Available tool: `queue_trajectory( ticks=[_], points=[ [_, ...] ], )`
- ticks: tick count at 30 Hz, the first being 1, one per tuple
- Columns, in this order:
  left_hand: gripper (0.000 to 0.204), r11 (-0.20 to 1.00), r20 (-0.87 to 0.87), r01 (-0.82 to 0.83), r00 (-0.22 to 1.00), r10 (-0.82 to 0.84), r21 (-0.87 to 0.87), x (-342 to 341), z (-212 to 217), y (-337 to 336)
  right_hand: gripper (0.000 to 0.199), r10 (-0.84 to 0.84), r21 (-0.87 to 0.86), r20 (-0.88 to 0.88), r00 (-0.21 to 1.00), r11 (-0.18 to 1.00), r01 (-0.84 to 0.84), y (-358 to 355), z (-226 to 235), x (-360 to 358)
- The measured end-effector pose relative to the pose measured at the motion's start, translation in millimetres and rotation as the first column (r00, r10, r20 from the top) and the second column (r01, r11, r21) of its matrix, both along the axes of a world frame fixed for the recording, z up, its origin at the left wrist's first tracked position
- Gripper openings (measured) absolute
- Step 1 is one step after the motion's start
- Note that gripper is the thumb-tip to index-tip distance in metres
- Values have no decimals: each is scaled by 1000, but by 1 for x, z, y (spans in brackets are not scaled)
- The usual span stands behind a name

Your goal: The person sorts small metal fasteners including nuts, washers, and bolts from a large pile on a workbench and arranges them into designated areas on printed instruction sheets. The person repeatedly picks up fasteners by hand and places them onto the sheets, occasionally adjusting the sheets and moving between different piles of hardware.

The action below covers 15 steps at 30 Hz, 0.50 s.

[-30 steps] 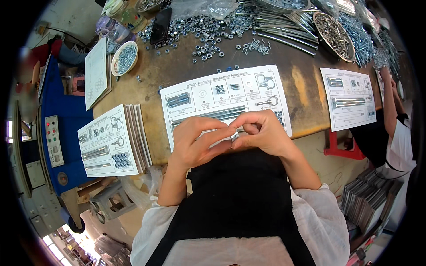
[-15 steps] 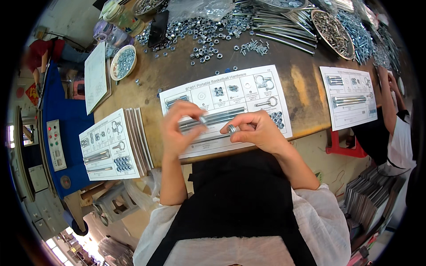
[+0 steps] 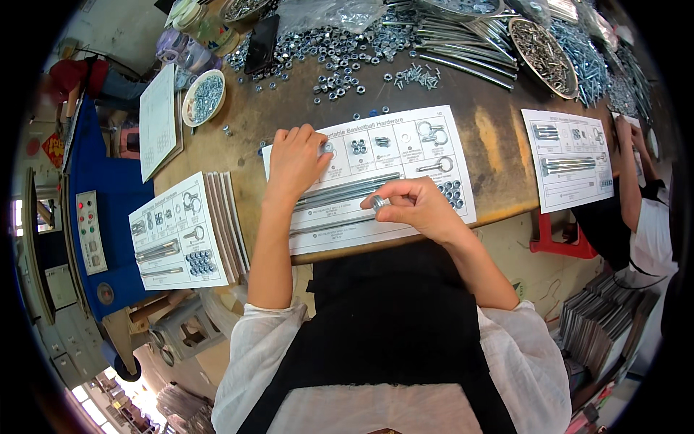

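Observation:
My right hand (image 3: pixel 423 208) pinches a short stack of metal washers (image 3: pixel 377 203) between thumb and fingertips, over the printed hardware card (image 3: pixel 347 235). At the card's upper left, my left hand (image 3: pixel 295 160) is closed around silvery washers (image 3: pixel 327 148) at its thumb and fingertips, against the card's top row. Its fingers partly hide them. Long metal bolts (image 3: pixel 347 192) lie across the middle of the card, between my hands. Several nuts (image 3: pixel 452 194) sit at its right side, below ring pins (image 3: pixel 431 133). Small nuts (image 3: pixel 358 147) are in the top row.
Loose nuts (image 3: pixel 332 54), long bolts (image 3: pixel 463 47) and a phone (image 3: pixel 260 45) lie at the back. A bowl of small parts (image 3: pixel 204 100) stands left, beyond stacked cards (image 3: pixel 173 235). Another card (image 3: pixel 567 159) lies right, near a co-worker's hands (image 3: pixel 630 134).
My left hand has moved from the middle of the card up and left to its top row, carrying the washers. My right hand has stayed nearly in place with its stack.

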<state>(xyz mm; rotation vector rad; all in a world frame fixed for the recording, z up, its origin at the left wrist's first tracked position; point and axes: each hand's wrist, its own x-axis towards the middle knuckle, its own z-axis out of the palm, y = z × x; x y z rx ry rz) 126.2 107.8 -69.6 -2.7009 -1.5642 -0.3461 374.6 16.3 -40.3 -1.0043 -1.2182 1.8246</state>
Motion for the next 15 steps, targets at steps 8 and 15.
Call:
queue_trajectory(
  ticks=[8,15],
  points=[
    [39,965,609,261,764,-215,14,16,62,-45,23,-78,-3,4,997,997,78,5,10,-2],
    [41,911,517,260,758,-398,320,32,59,-65,21,-36,44,56,998,998,33,8,16,-7]
  ],
)
